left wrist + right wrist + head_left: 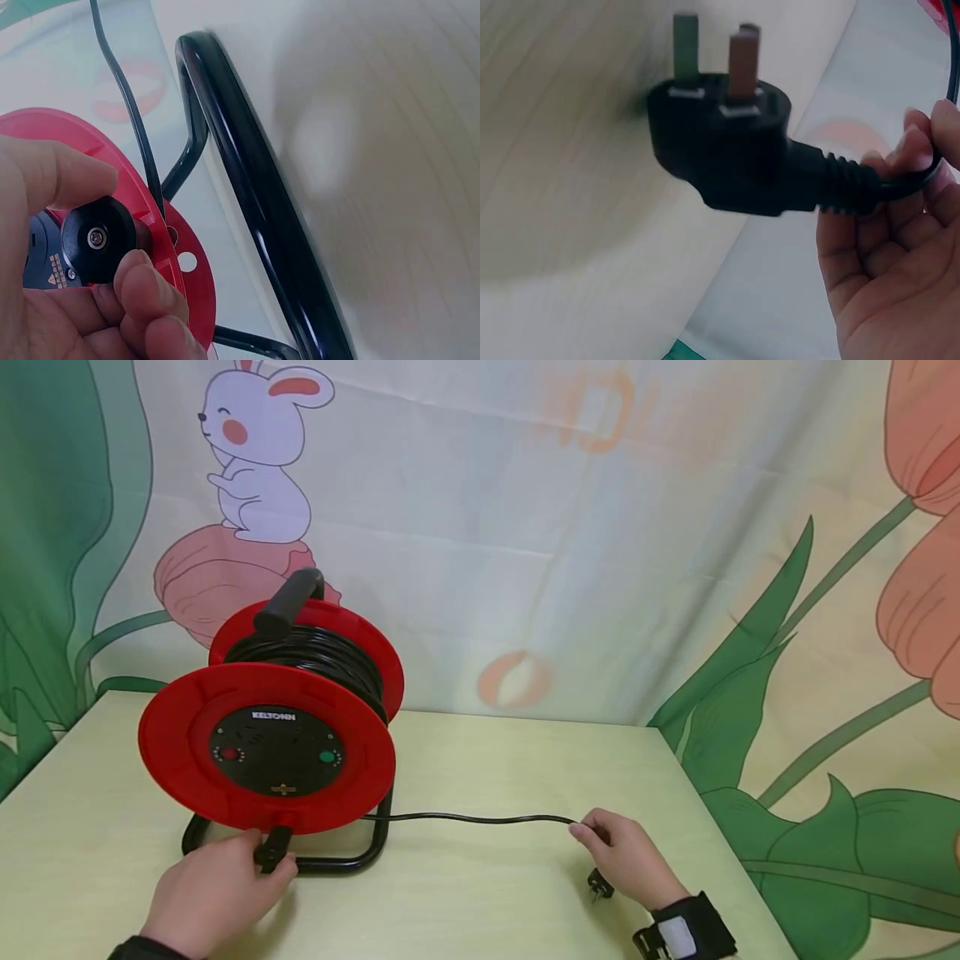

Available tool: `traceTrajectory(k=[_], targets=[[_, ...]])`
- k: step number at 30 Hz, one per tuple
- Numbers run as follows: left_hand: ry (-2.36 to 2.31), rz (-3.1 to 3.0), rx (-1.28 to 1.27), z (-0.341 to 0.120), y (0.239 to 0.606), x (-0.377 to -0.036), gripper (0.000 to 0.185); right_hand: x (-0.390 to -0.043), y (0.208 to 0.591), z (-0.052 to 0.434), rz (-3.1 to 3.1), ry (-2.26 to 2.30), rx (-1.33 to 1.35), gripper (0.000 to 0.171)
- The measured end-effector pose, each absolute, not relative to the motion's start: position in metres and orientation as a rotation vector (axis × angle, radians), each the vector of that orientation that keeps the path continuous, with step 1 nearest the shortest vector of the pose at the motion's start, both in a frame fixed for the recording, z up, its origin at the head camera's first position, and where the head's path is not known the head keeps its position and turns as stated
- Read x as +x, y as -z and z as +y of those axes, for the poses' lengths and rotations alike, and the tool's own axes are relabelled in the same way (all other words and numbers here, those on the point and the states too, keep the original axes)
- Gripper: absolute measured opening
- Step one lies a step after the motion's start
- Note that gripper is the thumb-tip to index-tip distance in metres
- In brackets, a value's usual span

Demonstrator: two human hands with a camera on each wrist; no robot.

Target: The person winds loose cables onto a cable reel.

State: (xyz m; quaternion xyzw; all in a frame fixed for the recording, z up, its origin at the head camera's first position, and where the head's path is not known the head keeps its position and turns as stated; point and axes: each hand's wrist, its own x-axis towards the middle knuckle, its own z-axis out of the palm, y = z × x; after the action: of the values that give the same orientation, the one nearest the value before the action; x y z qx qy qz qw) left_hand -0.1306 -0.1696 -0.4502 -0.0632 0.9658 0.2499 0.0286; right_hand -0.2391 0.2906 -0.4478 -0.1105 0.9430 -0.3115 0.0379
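Note:
A red cable reel (267, 743) with black cable wound on it stands on a black tube stand (341, 860) at the table's left. My left hand (217, 889) pinches the reel's black crank knob (273, 847) (97, 240) between thumb and fingers. A black cable (472, 817) runs from the reel to my right hand (622, 860). That hand holds the cable just behind the black three-pin plug (598, 885) (727, 142), fingers (919, 150) curled round it. The plug hangs free under the hand.
The pale green table (487, 760) ends at the right near the hand, with its far edge against a cartoon backdrop (525, 527). The reel's black carry handle (288, 600) sticks up at the top. A black wrist strap (686, 931) sits on my right arm.

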Motion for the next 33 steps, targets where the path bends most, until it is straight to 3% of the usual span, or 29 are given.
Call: traceTrajectory(k=[9, 33], targets=[[-0.747, 2.993, -0.214, -0.184, 0.45, -0.127, 0.028, -0.242, 0.454, 0.283, 2.842, 0.964, -0.297, 0.042], [-0.756, 3.128, -0.472, -0.241, 0.422, -0.111, 0.042, -0.251, 0.473, 0.235, 2.758, 0.93, -0.499, 0.044]])
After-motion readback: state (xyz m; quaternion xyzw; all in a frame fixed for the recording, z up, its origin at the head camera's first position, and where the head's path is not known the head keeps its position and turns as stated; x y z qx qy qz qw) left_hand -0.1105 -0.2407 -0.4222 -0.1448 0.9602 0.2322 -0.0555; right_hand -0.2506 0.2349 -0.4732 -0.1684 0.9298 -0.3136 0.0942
